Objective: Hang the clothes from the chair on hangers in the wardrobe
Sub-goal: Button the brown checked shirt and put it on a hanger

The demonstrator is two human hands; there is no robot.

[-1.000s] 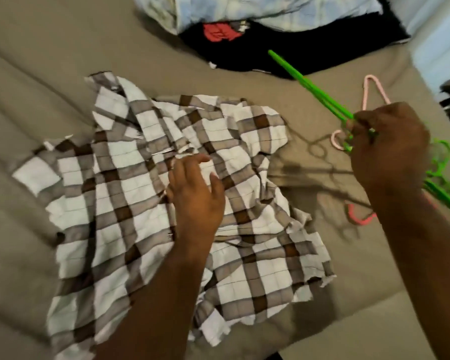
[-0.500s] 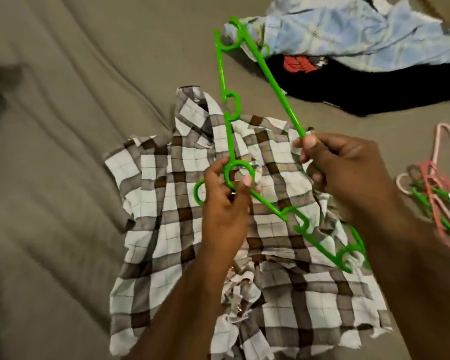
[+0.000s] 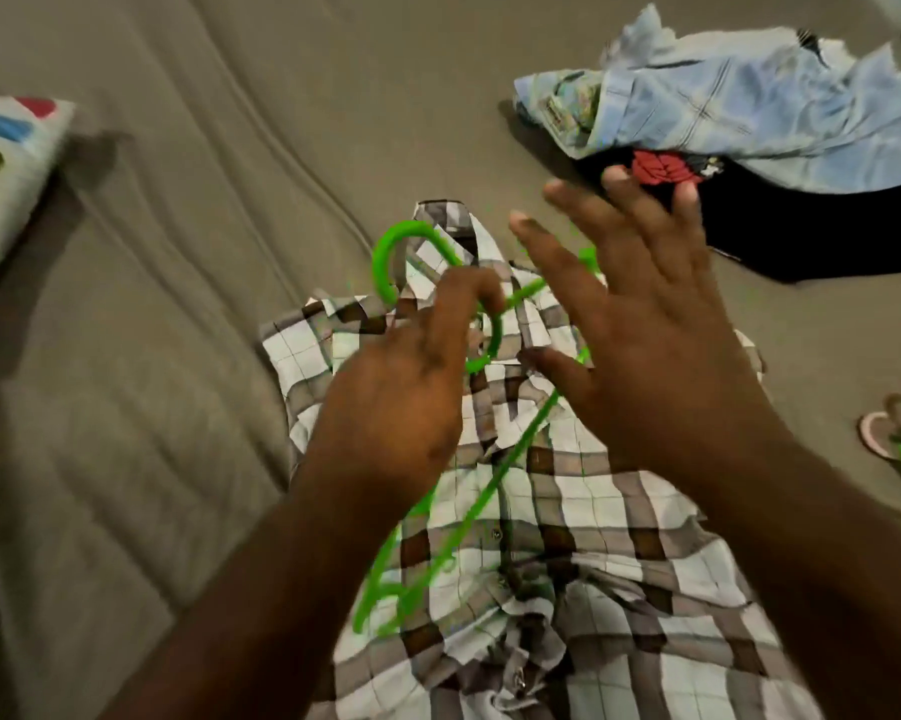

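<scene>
- Although blurred by motion, reads as a closed left grip (image 3: 401,387), curled round the neck of the green hanger (image 3: 383,262) just below the hook; judged to be held there to steer the hook end toward the collar.
- Right grip (image 3: 645,335): fully spread, holding nothing, hovering above the hanger's far shoulder; probably kept free to lift a shirt front.
- Green hanger laid slantwise directly beneath both grips, on top of the plaid shirt (image 3: 619,563), not yet inside it.
- Plaid shirt spread on the bed (image 3: 152,356), collar at the left grip's fingertips; laid flat for easier threading.
- Beyond the right grip: blue shirt (image 3: 749,106) heaped over a black garment (image 3: 801,236), waiting.
- Right of the right grip, at the frame edge: spare hangers (image 3: 900,439).
- Well left of the left grip: patterned pillow (image 3: 11,163).
- Next, by judgement: open the shirt front, slide in one hanger shoulder, then the other. Wardrobe not in view.
</scene>
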